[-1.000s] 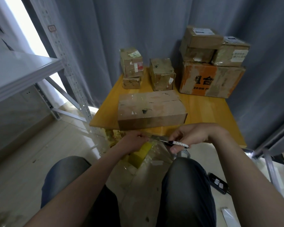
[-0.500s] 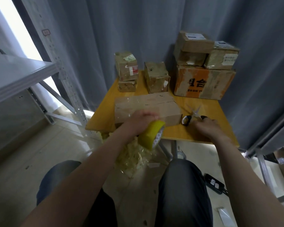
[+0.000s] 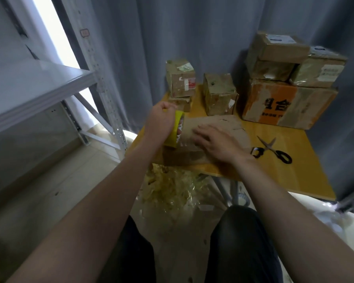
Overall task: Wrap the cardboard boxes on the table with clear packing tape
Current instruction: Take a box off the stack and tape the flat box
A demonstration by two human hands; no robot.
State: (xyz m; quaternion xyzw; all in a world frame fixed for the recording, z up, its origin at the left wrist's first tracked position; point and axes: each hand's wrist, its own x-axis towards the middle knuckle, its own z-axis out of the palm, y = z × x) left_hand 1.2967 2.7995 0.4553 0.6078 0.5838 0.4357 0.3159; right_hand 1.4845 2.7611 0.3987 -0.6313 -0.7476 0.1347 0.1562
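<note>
Left hand (image 3: 159,122) grips the tape roll (image 3: 177,128) at frame centre; right hand (image 3: 213,142) presses flat on the long cardboard box (image 3: 223,120). Judged step: anchoring tape. Next: probably draw the roll around.

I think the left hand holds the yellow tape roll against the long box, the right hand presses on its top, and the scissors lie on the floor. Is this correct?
Not quite: in the head view the scissors lie on the table, right of the long box, not on the floor. The rest is right.
</note>
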